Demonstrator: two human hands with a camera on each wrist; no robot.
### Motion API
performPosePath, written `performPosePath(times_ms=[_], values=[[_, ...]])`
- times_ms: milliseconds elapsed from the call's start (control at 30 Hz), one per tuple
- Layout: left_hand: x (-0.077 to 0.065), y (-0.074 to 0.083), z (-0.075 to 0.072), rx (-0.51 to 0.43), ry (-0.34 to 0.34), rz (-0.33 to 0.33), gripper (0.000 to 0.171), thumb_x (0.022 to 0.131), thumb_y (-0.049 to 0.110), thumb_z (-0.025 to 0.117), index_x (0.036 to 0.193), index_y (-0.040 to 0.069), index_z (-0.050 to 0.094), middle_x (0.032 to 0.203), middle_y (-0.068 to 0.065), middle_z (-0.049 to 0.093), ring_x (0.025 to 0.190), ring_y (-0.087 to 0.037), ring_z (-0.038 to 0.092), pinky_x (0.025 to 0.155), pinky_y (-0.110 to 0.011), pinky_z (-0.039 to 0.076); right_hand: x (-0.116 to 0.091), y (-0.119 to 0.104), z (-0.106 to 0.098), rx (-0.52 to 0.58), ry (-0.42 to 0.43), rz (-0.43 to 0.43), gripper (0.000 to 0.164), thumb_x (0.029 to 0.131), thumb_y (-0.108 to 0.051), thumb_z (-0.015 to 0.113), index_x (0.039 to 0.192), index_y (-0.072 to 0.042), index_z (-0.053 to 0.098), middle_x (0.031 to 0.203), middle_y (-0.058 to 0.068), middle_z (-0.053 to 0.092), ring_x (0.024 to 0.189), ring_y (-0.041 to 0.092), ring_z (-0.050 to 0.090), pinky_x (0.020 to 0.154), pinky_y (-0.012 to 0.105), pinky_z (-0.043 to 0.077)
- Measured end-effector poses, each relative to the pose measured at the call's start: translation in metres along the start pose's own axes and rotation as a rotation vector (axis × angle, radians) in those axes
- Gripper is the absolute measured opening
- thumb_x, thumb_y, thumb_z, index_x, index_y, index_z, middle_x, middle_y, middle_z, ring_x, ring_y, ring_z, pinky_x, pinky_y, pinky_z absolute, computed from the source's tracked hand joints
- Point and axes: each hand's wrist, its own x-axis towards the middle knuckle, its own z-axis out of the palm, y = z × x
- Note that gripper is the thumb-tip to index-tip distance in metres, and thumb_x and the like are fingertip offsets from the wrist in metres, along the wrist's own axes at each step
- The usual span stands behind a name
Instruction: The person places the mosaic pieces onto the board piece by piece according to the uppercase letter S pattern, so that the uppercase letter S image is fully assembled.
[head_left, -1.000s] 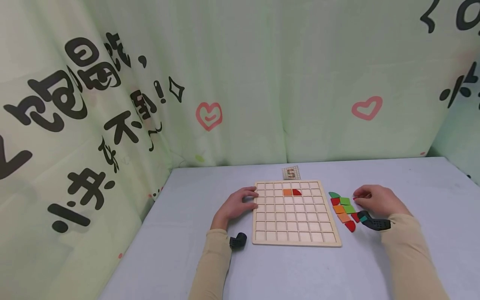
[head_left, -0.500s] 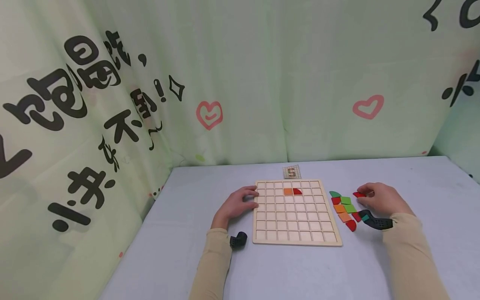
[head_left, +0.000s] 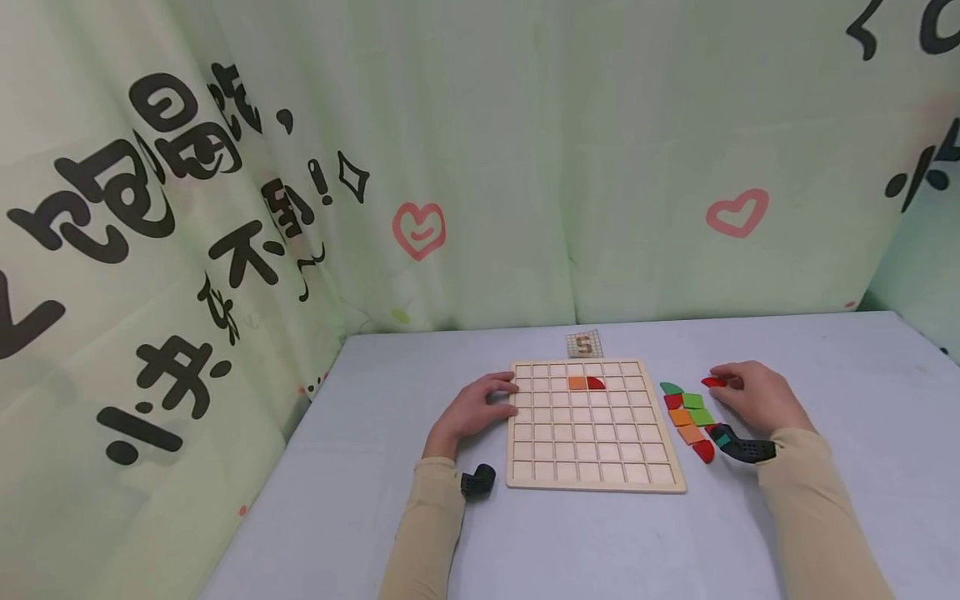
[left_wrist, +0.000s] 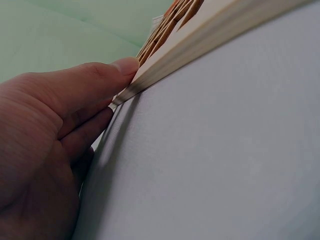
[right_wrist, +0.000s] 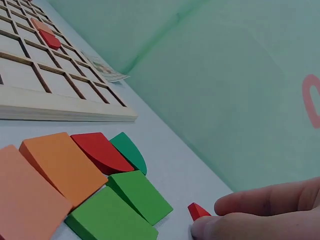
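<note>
My left hand (head_left: 468, 417) rests at the left edge of a wooden grid board (head_left: 592, 485). In the left wrist view, its thumb (left_wrist: 100, 82) touches the board's rim, and the other fingers lie fairly straight alongside. An orange square block (head_left: 577, 383) and a red quarter-round block (head_left: 596, 383) sit side by side in the grid. My right hand (head_left: 763, 396) pinches a small red block (right_wrist: 198, 211) between thumb and fingers, right of the loose pieces; its shape is partly hidden. Nearest to that hand are green square blocks (right_wrist: 140, 196).
Between the board and my right hand lie several loose blocks: a teal one (head_left: 671, 388), red ones (head_left: 703, 451) and orange squares (head_left: 680, 417). Behind the board is a small pattern card (head_left: 584, 344). A curtain (head_left: 480, 167) hangs beyond the table.
The red block, almost covered by my right fingers at first, now shows at their tips. The right hand has shifted slightly away from me and left. My left hand stays put.
</note>
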Motion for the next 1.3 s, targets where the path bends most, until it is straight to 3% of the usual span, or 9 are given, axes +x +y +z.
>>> performPosePath(times_ms=[400, 667, 1133, 1300], values=[[0.002, -0.002, 0.0, -0.016, -0.004, 0.0, 0.037, 0.092, 0.021, 0.072, 0.127, 0.009, 0.068, 0.153, -0.002, 0.049, 0.148, -0.025, 0.037, 0.123, -0.045, 0.03, 0.0, -0.002, 0.005, 0.005, 0.053, -0.009, 0.043, 0.093, -0.007, 0.067, 0.13, 0.013, 0.057, 0.121, 0.036, 0.056, 0.104, 0.048, 0.051, 0.093, 0.063, 0.05], [0.001, -0.002, 0.0, -0.01, -0.005, 0.004, 0.037, 0.092, 0.02, 0.072, 0.127, 0.009, 0.068, 0.153, -0.002, 0.049, 0.148, -0.026, 0.037, 0.123, -0.045, 0.03, 0.001, -0.009, 0.008, 0.032, 0.07, -0.04, 0.039, 0.094, -0.008, 0.066, 0.128, 0.011, 0.059, 0.124, 0.034, 0.059, 0.113, 0.05, 0.051, 0.095, 0.065, 0.048], [0.002, -0.004, 0.0, -0.006, -0.003, 0.007, 0.038, 0.091, 0.021, 0.073, 0.127, 0.009, 0.068, 0.153, -0.002, 0.05, 0.148, -0.026, 0.038, 0.122, -0.045, 0.03, 0.011, -0.05, 0.016, 0.071, 0.084, -0.203, 0.036, 0.093, -0.013, 0.071, 0.124, 0.005, 0.065, 0.121, 0.027, 0.063, 0.107, 0.042, 0.059, 0.092, 0.059, 0.052], [0.002, -0.003, 0.0, -0.014, -0.004, 0.003, 0.038, 0.091, 0.021, 0.073, 0.126, 0.009, 0.068, 0.153, -0.001, 0.05, 0.148, -0.025, 0.038, 0.123, -0.045, 0.03, 0.016, -0.063, 0.019, 0.074, 0.035, -0.254, 0.036, 0.093, -0.01, 0.071, 0.125, 0.003, 0.066, 0.121, 0.024, 0.064, 0.105, 0.039, 0.06, 0.089, 0.055, 0.056]])
